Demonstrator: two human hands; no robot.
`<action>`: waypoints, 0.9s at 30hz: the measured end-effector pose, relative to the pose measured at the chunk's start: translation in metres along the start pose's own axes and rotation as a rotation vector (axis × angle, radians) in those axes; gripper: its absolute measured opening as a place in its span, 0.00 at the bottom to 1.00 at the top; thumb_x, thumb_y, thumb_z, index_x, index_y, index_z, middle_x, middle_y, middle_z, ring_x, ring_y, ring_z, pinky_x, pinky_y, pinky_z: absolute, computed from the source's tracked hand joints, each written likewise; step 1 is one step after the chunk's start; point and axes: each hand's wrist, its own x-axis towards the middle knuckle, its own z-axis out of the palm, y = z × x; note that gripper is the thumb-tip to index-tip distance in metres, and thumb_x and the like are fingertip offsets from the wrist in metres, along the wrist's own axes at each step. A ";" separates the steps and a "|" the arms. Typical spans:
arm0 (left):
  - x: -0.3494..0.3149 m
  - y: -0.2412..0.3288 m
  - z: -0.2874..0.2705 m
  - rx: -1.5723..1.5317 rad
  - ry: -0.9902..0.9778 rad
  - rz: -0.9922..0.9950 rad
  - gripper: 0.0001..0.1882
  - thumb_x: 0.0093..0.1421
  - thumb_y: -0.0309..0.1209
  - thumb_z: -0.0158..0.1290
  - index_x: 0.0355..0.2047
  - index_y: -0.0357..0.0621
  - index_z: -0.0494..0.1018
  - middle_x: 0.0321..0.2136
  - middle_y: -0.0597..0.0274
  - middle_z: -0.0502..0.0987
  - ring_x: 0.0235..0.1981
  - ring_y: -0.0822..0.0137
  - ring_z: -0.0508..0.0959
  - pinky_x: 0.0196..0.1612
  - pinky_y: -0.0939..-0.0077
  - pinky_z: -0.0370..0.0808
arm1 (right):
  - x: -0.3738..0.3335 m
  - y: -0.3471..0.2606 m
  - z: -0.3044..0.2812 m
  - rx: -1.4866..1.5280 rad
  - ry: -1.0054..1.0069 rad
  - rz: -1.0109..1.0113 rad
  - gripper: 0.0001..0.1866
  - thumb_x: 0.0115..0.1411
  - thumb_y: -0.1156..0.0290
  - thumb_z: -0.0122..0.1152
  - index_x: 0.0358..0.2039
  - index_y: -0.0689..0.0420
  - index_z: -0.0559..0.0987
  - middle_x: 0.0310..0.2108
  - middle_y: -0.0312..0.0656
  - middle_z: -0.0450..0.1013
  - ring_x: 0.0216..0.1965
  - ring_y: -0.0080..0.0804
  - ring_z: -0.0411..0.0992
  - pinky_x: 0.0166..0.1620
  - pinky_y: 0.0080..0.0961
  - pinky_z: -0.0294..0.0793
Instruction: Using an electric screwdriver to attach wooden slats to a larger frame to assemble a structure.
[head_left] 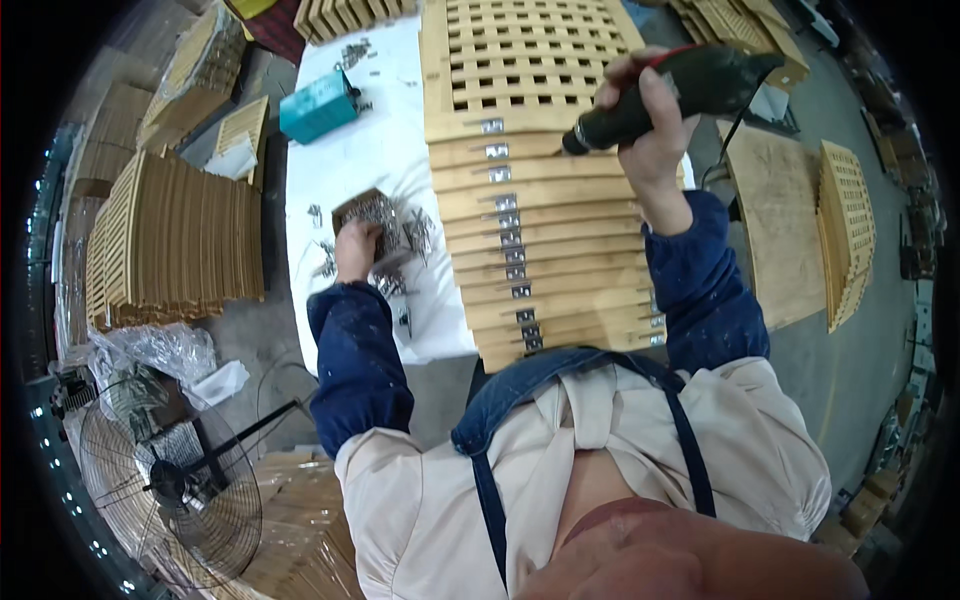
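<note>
My right hand [655,125] is wrapped round a dark corded power screwdriver [690,92], held over the right part of a stack of wooden panels [570,205]. Its tip points left and down. The panels overlap in steps, and the top one has a lattice [530,50]. Small metal hinges [499,174] sit in a column along the panel edges, and more show at the near right. My left hand [356,250] reaches into a small open box of screws [371,209] on the white-covered table; its fingertips are hidden among the screws.
A teal box [320,106] lies on the white cloth [325,170], near loose metal pieces [355,54]. Stacked wooden panels [180,230] stand at left, above a wire-caged fan [170,485]. At right are a plywood board [775,225] and lattice panels [845,235]. The tool's cord [735,130] hangs beside the table.
</note>
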 end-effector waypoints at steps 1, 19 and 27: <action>-0.007 -0.007 -0.001 -0.005 0.028 -0.047 0.07 0.59 0.29 0.60 0.34 0.41 0.85 0.35 0.49 0.81 0.42 0.46 0.80 0.47 0.55 0.76 | -0.004 0.005 0.001 0.029 -0.004 0.013 0.10 0.65 0.72 0.60 0.45 0.61 0.74 0.33 0.45 0.77 0.29 0.29 0.75 0.35 0.28 0.77; 0.038 0.198 -0.044 -1.376 -0.177 -0.124 0.10 0.67 0.24 0.56 0.44 0.30 0.80 0.33 0.55 0.83 0.28 0.72 0.78 0.30 0.79 0.74 | -0.008 0.015 0.029 0.167 0.029 0.125 0.13 0.65 0.66 0.60 0.47 0.58 0.75 0.34 0.45 0.76 0.30 0.32 0.74 0.36 0.30 0.75; 0.035 0.201 -0.014 -1.634 -0.345 -0.065 0.12 0.74 0.32 0.52 0.41 0.34 0.78 0.28 0.62 0.79 0.23 0.78 0.71 0.25 0.85 0.66 | -0.016 0.021 0.028 0.277 0.047 0.161 0.14 0.66 0.65 0.59 0.48 0.55 0.72 0.36 0.45 0.74 0.30 0.35 0.74 0.36 0.31 0.76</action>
